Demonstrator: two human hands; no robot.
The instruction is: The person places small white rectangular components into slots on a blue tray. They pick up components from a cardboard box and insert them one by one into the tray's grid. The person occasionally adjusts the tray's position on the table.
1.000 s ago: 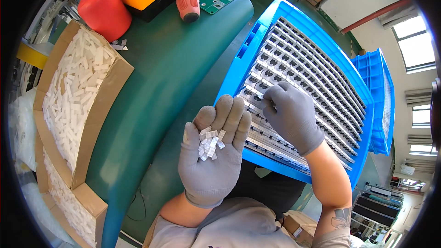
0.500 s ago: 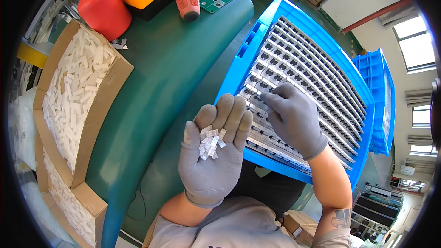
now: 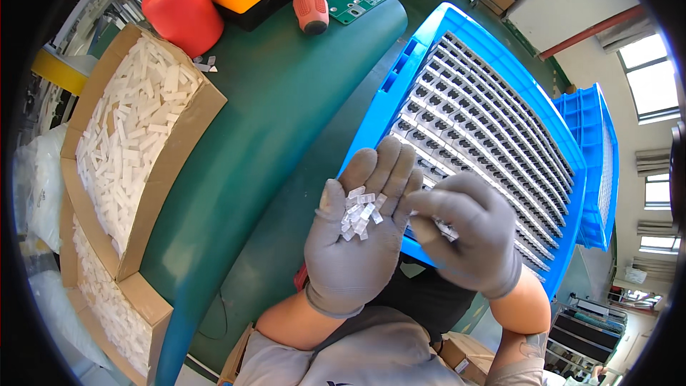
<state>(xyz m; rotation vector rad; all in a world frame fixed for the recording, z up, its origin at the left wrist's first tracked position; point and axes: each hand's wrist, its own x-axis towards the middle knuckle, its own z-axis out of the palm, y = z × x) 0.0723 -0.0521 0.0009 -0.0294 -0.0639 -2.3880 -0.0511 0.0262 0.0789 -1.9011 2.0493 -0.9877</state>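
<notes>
Tilting our spread, grey-gloved left grip [image 3: 359, 261] could spill translucent rectangular plastic pieces [image 3: 362, 214] atop it; grey-gloved right grip's [image 3: 477, 234] pinch unclear.

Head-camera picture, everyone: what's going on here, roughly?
A person in grey gloves holds a small pile of clear pieces in the open, upturned left hand. The right hand is close beside it, fingers curled; whether it grips a piece is hard to tell. Beyond the hands, a blue crate holds rows of pale strips with black parts. To the left, open cardboard boxes contain many whitish pieces.
</notes>
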